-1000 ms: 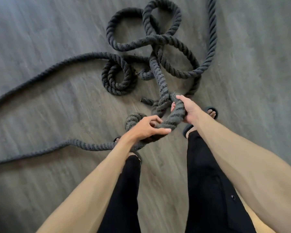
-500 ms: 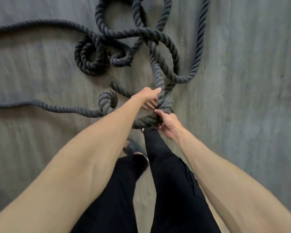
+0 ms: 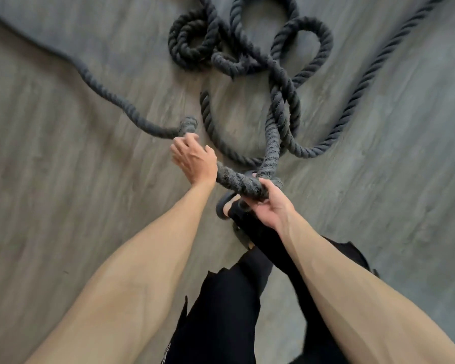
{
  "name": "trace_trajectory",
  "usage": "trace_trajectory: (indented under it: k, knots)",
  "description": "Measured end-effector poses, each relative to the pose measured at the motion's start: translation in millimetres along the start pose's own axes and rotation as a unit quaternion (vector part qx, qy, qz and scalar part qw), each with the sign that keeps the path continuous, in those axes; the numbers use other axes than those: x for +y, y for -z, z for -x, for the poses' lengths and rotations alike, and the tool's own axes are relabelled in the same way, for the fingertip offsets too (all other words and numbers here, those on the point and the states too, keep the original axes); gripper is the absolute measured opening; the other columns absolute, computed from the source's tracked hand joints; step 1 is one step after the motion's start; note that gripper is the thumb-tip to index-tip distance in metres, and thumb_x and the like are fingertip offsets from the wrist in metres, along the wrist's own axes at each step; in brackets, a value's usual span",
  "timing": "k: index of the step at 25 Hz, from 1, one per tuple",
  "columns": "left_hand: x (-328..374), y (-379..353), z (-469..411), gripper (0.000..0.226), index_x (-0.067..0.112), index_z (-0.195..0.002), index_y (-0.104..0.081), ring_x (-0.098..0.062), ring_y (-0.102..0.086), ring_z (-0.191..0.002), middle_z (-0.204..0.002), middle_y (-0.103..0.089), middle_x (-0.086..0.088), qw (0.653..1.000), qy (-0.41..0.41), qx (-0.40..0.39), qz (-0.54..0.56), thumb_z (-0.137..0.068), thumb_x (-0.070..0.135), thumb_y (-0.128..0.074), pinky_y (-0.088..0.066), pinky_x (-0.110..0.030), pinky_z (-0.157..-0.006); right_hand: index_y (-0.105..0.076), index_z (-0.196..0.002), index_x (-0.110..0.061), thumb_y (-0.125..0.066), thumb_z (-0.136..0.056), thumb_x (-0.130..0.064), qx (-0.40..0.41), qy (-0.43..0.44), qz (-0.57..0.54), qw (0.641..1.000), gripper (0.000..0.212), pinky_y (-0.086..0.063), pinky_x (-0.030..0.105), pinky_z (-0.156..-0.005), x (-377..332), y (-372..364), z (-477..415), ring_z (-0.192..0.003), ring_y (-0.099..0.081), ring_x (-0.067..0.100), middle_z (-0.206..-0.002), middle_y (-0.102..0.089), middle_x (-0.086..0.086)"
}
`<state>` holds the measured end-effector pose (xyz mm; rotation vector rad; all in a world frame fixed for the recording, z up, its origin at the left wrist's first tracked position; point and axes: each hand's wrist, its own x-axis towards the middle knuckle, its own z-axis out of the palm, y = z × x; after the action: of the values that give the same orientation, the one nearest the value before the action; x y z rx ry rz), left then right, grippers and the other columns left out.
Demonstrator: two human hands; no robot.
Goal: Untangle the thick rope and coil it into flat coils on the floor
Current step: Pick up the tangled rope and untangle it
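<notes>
A thick dark grey rope [image 3: 271,143] lies tangled in loops on the floor ahead of me, with a small tight coil [image 3: 192,46] at the top. My right hand [image 3: 269,203] grips a raised bend of the rope from below. My left hand [image 3: 193,160] grips the same raised stretch a little further left, with its fingers curled over it. Beyond the left hand the rope makes a short kink [image 3: 187,126] and trails off to the upper left. Another long strand [image 3: 373,72] runs off to the upper right.
Grey wood-look floor [image 3: 63,179] spreads all around. My legs in black trousers [image 3: 247,298] and dark slippers [image 3: 223,206] stand right under the held rope. A loose loop [image 3: 208,119] lies just ahead of my feet.
My left hand has moved left along the rope and drawn the stretch between both hands out longer. The small curl beside it has opened into a kink. The view has shifted.
</notes>
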<state>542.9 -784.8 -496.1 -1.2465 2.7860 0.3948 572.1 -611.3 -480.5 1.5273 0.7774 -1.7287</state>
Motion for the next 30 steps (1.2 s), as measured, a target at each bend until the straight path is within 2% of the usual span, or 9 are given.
trace_trajectory:
  k: [3,6,9,11,16,21,22,26,30]
  knots:
    - [-4.6,-8.9,38.7,0.059,0.009,-0.123,-0.048,-0.034,-0.048,-0.117,-0.127,-0.05,-0.017,0.925,0.282,-0.023,0.254,-0.075,0.033,-0.074,-0.042,-0.042,-0.095,-0.057,-0.111,0.003,-0.064,-0.096,-0.011,-0.009,-0.009,0.012,1.0,0.021,-0.06,0.054,-0.061,6.8,20.8,20.6,-0.081,-0.067,0.037,-0.099,-0.065,0.024]
    - [2.0,-2.8,73.2,0.038,0.009,-0.101,-0.053,-0.031,-0.067,-0.083,-0.097,-0.066,-0.016,0.573,0.471,-0.201,0.64,-0.083,0.038,-0.071,-0.055,-0.042,-0.085,-0.055,-0.12,0.006,-0.061,-0.099,-0.014,-0.006,-0.02,0.032,0.999,0.03,-0.062,0.052,-0.068,8.2,44.5,31.3,-0.089,-0.067,0.038,-0.108,-0.064,0.027]
    - [19.6,6.9,104.4,0.028,0.014,-0.073,-0.048,-0.017,-0.051,-0.045,-0.056,-0.052,-0.003,0.466,0.48,-0.223,0.709,-0.09,0.031,-0.062,-0.047,-0.027,-0.057,-0.053,-0.133,0.004,-0.06,-0.1,-0.028,-0.028,-0.038,0.146,0.988,0.046,-0.062,0.048,-0.079,-8.8,66.9,21.5,-0.103,-0.069,0.041,-0.121,-0.065,0.031]
    - [31.0,16.3,109.2,0.032,0.016,-0.068,-0.043,-0.014,-0.044,-0.041,-0.051,-0.046,0.0,0.479,0.472,-0.206,0.71,-0.089,0.03,-0.062,-0.042,-0.025,-0.053,-0.052,-0.126,0.003,-0.051,-0.103,-0.037,-0.006,-0.012,0.377,0.926,0.047,-0.061,0.053,-0.079,-21.1,81.2,20.0,-0.1,-0.07,0.045,-0.115,-0.067,0.032]
    - [75.7,33.7,118.3,0.04,0.016,-0.07,-0.044,-0.016,-0.046,-0.044,-0.054,-0.049,-0.002,0.465,0.473,-0.167,0.73,-0.086,0.041,-0.071,-0.046,-0.026,-0.055,-0.03,-0.15,-0.007,-0.065,-0.091,-0.02,-0.148,0.338,0.769,0.523,0.07,-0.033,0.032,-0.113,-67.5,130.0,23.1,-0.135,-0.039,0.025,-0.145,-0.04,0.015]
    - [144.6,35.2,107.6,0.05,0.005,-0.084,-0.057,-0.024,-0.063,-0.063,-0.069,-0.064,-0.011,0.485,0.43,-0.165,0.743,-0.085,0.054,-0.067,-0.057,-0.036,-0.077,-0.045,-0.106,-0.018,-0.068,-0.093,-0.039,-0.194,0.384,0.706,0.562,0.034,-0.042,0.027,-0.075,-129.8,95.6,39.2,-0.095,-0.061,0.022,-0.103,-0.063,0.002]
    - [152.1,28.8,108.4,0.055,0.005,-0.091,-0.063,-0.027,-0.067,-0.073,-0.077,-0.069,-0.013,0.523,0.407,-0.173,0.728,-0.088,0.06,-0.06,-0.056,-0.039,-0.084,-0.048,-0.105,-0.015,-0.066,-0.094,-0.043,-0.184,0.387,0.707,0.563,0.035,-0.044,0.03,-0.076,-138.4,89.3,45.0,-0.094,-0.062,0.024,-0.1,-0.064,0.003]
    - [152.9,-9.1,166.4,0.058,0.02,-0.106,-0.071,-0.031,-0.067,-0.103,-0.101,-0.073,-0.009,0.917,0.195,-0.221,0.27,-0.092,0.067,-0.04,-0.048,-0.037,-0.086,-0.058,-0.123,-0.003,-0.056,-0.096,-0.054,-0.086,0.395,0.719,0.565,0.057,-0.043,0.04,-0.101,-173.1,70.8,52.4,-0.12,-0.058,0.034,-0.124,-0.065,0.019]
    - [151.2,-29.5,243.5,0.074,0.02,-0.093,-0.07,-0.022,-0.074,-0.077,-0.081,-0.076,-0.008,0.909,0.191,-0.335,0.158,-0.074,0.087,-0.044,-0.054,-0.033,-0.079,-0.063,-0.094,-0.002,-0.056,-0.092,-0.06,-0.054,0.339,0.76,0.552,0.058,-0.048,0.038,-0.085,-203.7,94.7,42.2,-0.097,-0.063,0.033,-0.097,-0.068,0.014]
